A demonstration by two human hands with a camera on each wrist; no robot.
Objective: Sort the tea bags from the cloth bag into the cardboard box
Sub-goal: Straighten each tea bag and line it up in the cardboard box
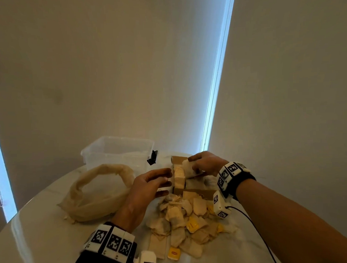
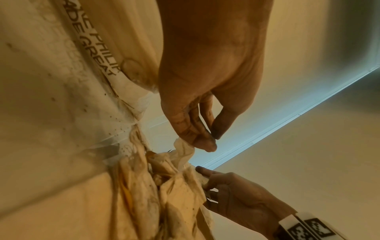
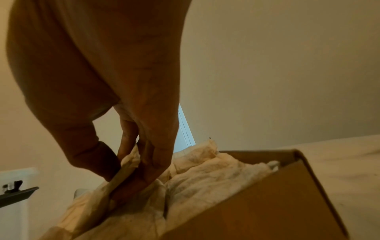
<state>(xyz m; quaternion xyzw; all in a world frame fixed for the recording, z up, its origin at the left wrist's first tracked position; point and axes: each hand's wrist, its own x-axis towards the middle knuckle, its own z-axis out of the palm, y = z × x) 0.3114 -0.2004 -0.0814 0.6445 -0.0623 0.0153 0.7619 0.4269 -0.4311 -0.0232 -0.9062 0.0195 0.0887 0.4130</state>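
Loose tea bags (image 1: 184, 227) heaped on surface (image 1: 44, 244), just near side of both hands. Left hand (image 1: 149, 188) fingers straight, against cardboard box (image 1: 198, 192) side. Right hand (image 1: 206, 163) pinches tea bag (image 1: 188, 168) over box. Cloth bag (image 1: 96, 195) left of left hand. Plastic bin (image 1: 118, 151) beyond.

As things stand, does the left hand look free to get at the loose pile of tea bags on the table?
Probably yes. The left hand hovers beside the cardboard box, fingers loose and holding nothing, and the pile of tea bags lies uncovered just beside its wrist. The right hand is busy pinching a tea bag over the box.
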